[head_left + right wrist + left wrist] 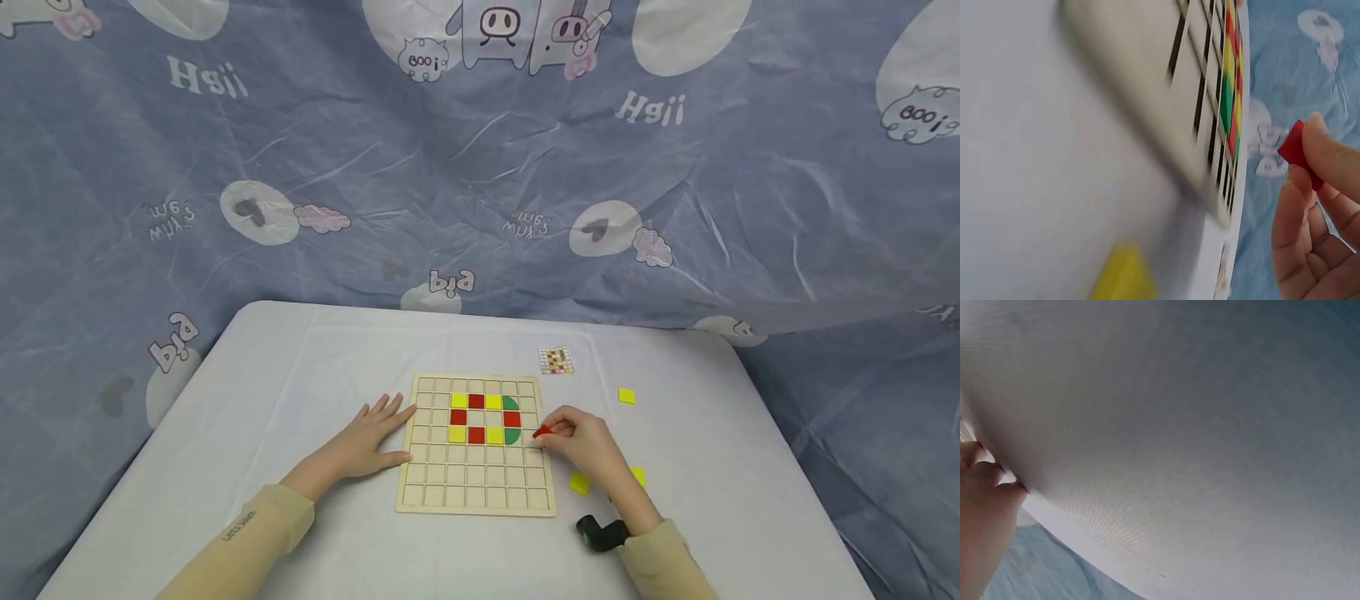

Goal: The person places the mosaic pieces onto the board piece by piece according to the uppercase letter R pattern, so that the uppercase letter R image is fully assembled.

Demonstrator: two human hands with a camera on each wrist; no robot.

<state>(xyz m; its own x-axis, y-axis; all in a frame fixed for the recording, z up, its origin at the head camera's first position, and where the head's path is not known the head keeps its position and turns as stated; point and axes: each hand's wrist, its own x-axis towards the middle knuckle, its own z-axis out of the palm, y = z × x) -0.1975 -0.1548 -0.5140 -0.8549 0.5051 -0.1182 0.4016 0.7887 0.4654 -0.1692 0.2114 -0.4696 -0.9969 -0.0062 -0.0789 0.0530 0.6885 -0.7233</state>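
Note:
A pale wooden grid board [455, 475] lies on the table, with red, yellow and green pieces set in its upper cells. Between thumb and fingertips, my right hand [585, 442] pinches a small red tile [542, 431] above the board's right edge. The right wrist view shows this red tile [1296, 147] tilted, thumb on one side. Spread fingers of my left hand [356, 446] rest at the board's left edge. Only part of the left hand [988, 512] appears in the left wrist view.
A small patterned card [556, 360] lies beyond the board's right corner. One yellow tile [626, 396] sits far right; another yellow tile [580, 483] and a partly hidden yellow tile [637, 475] lie near the right forearm. A black bent object [600, 533] is beside the right sleeve.

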